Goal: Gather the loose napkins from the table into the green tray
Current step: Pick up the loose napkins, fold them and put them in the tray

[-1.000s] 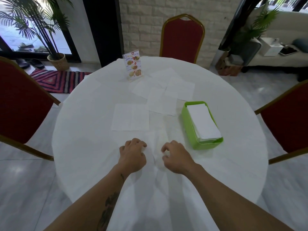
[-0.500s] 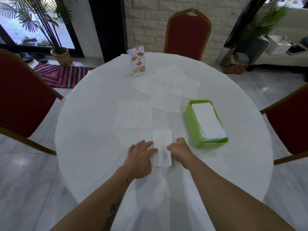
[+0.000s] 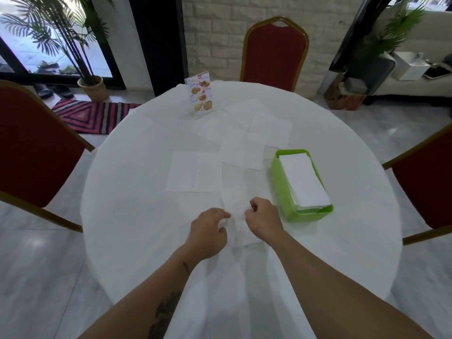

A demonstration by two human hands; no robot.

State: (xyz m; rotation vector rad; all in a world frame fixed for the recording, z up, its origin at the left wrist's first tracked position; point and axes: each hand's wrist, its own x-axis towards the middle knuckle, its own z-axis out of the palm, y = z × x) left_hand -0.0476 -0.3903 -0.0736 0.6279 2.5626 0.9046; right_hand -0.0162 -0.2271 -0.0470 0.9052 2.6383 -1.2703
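We see the left hand (image 3: 208, 232) and right hand (image 3: 263, 220) side by side on the white table (image 3: 122, 216), fingers of each curled and pinching the side edges of a folded napkin (image 3: 236, 216) between them. Beyond the fingertips lie loose napkins (image 3: 194, 171). The green tray (image 3: 278, 172), stacked with napkins, sits just right of the right hand's fingers. A menu card (image 3: 200, 94) stands farther off.

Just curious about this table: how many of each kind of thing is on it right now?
Loose napkins: 6, one held by the left hand and right hand
Green tray with a napkin stack: 1
Menu card: 1
Total: 8
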